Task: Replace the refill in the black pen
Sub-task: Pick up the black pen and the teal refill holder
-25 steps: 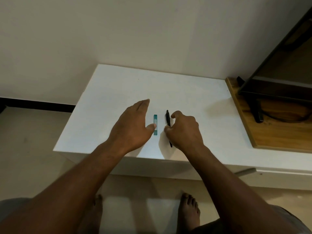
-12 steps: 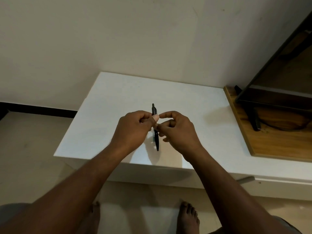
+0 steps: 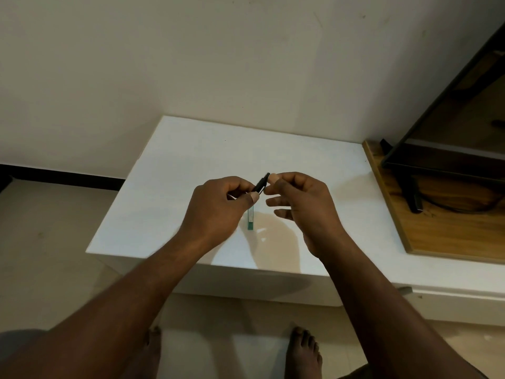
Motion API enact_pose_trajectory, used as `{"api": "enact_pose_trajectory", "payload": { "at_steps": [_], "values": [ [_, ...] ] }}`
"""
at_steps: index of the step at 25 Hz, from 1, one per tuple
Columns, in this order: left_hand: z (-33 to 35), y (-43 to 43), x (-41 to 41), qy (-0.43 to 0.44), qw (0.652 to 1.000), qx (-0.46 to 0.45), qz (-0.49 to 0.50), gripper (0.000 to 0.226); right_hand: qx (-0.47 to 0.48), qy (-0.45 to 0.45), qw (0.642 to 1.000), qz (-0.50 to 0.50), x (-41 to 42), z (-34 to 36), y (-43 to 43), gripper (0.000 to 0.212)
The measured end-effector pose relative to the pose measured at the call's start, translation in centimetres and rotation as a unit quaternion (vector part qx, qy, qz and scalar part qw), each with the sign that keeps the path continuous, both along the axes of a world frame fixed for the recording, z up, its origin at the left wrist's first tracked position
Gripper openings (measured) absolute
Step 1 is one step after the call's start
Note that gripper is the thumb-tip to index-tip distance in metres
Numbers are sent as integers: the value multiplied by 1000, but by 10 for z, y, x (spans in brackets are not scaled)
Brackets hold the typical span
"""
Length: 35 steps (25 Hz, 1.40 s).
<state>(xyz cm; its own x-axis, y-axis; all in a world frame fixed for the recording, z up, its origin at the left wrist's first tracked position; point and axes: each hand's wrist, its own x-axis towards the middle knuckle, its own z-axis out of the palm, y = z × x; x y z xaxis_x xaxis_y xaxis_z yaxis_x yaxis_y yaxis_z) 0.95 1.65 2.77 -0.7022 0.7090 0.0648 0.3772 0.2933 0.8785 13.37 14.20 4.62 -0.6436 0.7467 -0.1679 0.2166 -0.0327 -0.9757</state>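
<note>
Grips black pen (image 3: 261,184) in left hand (image 3: 218,206), hiding lower barrel; pinches one-o'clock end with right hand (image 3: 300,203); half covers green refill pack (image 3: 250,221) at six o'clock.

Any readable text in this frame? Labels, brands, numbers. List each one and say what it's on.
No text can be read in this frame.
green refill case on the white table: there is a pale label patch on its face, but the print is too small and blurred to read.
black pen, pinched by the left hand with the right hand at its far end: no marking shows.
</note>
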Motion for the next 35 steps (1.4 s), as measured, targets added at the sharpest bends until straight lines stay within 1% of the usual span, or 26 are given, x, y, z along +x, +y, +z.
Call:
{"api": "enact_pose_trajectory", "payload": {
  "at_steps": [6,10,14,16,18,19,20,21,23,24,26,30,35],
  "values": [
    [-2,1,-1,37,999,-14,-10,13,2,11,1000,-23,0,0,1,12],
    [-4,1,-1,67,997,-25,-6,13,35,-16,999,-26,0,-2,4,9],
    [-4,6,0,102,994,-26,-7,14,82,-23,995,-48,-1,-4,6,9],
    [-5,6,-1,117,992,-38,-2,13,51,12,994,-97,0,0,16,16],
    [-7,3,-4,108,993,-47,13,13,18,50,983,-173,9,9,37,19],
    [-9,1,-5,94,994,-44,23,12,41,39,979,-193,17,11,49,19],
    [-9,0,-7,82,995,-37,31,11,88,5,978,-191,25,11,59,18],
    [-9,0,-8,73,996,-30,37,10,144,-45,974,-171,32,8,67,19],
    [-9,1,-9,59,997,-23,39,9,238,-158,952,-112,37,-3,73,19],
    [-9,2,-8,53,998,-22,37,9,266,-202,939,-86,38,-10,75,16],
    [-9,2,-5,50,998,-27,29,11,299,-260,916,-53,36,-21,76,11],
    [-10,-1,-5,50,998,-28,28,9,337,-316,886,-36,29,-37,73,9],
    [-9,0,-7,47,998,-21,36,7,337,-330,880,-46,26,-45,73,9]
  ]
}}
